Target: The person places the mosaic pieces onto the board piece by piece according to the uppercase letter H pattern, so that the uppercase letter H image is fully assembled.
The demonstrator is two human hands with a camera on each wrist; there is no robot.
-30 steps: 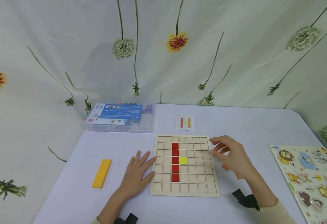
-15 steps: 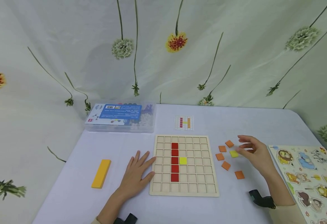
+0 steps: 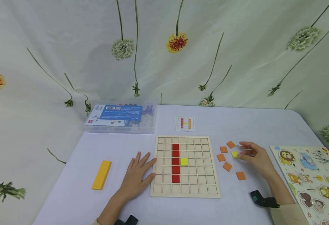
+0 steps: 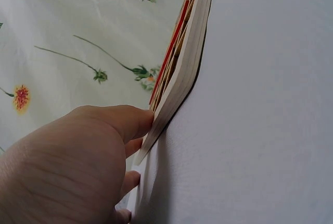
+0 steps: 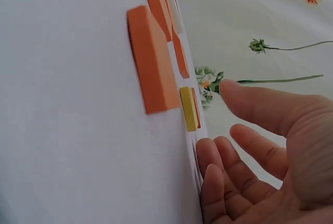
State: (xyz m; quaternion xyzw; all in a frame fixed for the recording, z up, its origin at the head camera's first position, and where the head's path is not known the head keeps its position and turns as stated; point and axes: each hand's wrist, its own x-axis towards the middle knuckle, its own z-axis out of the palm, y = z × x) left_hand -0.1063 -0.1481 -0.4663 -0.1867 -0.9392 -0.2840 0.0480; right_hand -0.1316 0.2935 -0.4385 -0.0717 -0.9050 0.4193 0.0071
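Note:
My left hand point(image 3: 137, 175) lies spread on the table, its thumb and a fingertip touching the left edge of a wooden grid board point(image 3: 185, 196). A column of red square tiles point(image 3: 175, 170) fills part of that grid, with one yellow tile point(image 3: 184, 161) beside its middle. To the right of the board, my right hand point(image 3: 255, 157) hovers at a loose yellow tile point(image 3: 234, 154). In the right wrist view its thumb and fingers are parted, with nothing between them, and the yellow tile point(image 5: 189, 109) stands just beyond. Several orange tiles point(image 3: 240, 176) are scattered around there.
A small pattern card point(image 3: 185, 123) lies behind the board. A clear plastic case point(image 3: 120, 118) with a blue label stands at the back left. On the left is a yellow-orange bar point(image 3: 101, 175); an animal picture board point(image 3: 308, 175) occupies the right side.
My right hand has moved from the board's right edge over to the loose yellow tile, uncovering the orange tiles. Over the last half second it dips slightly. The left hand stays put.

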